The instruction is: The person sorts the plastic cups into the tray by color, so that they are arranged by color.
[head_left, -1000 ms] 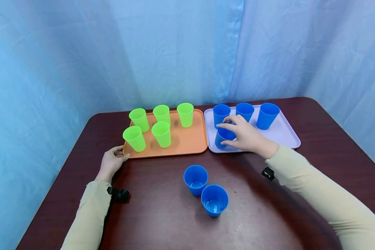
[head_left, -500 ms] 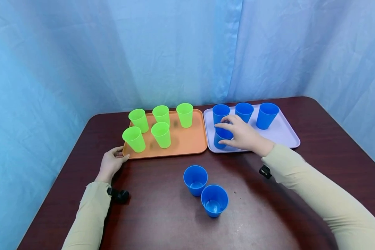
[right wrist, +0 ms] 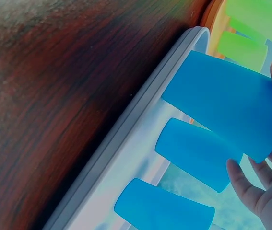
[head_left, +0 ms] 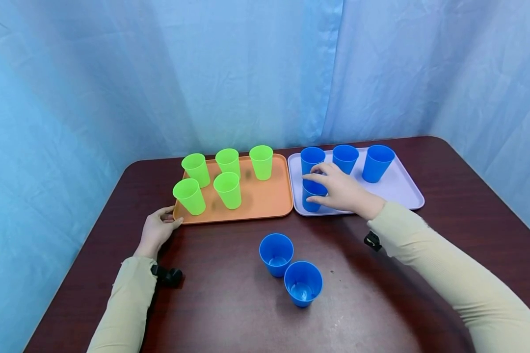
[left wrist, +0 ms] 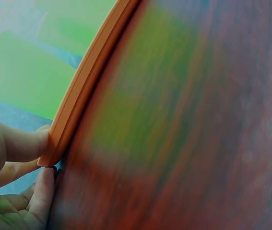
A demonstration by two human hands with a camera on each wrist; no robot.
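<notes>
1. Head view, right side: the right hand (head_left: 342,191) holds a blue cup (head_left: 312,194) at its rim, fingers and thumb curled round it. Compared with a second ago, the cup sits lower and slightly further left, at the front left corner of the lilac tray (head_left: 402,189). It appears to stand on the tray floor now; whether the grip has begun to loosen cannot be told.

2. Head view, left side: the left hand (head_left: 157,230) is unchanged against the front left corner of the orange tray (head_left: 265,198), steadying it. Five green cups (head_left: 227,189) stand on that tray.

3. Head view, remainder: three more blue cups stand along the lilac tray's back edge. Two loose blue cups (head_left: 276,253) remain on the bench (head_left: 229,304), touching each other, not shifted. Judgement: four of six blue cups are on the lilac tray; two are outstanding.

4. Left wrist view: the fingers (left wrist: 23,143) press and pinch the orange tray's rim (left wrist: 85,84). Green shapes behind are blurred.

5. Right wrist view: the fingertips (right wrist: 236,175) lie against the wall of the held cup (right wrist: 222,103), which stands just inside the lilac tray's rim (right wrist: 140,129). Two further blue cups stand beyond it.
</notes>
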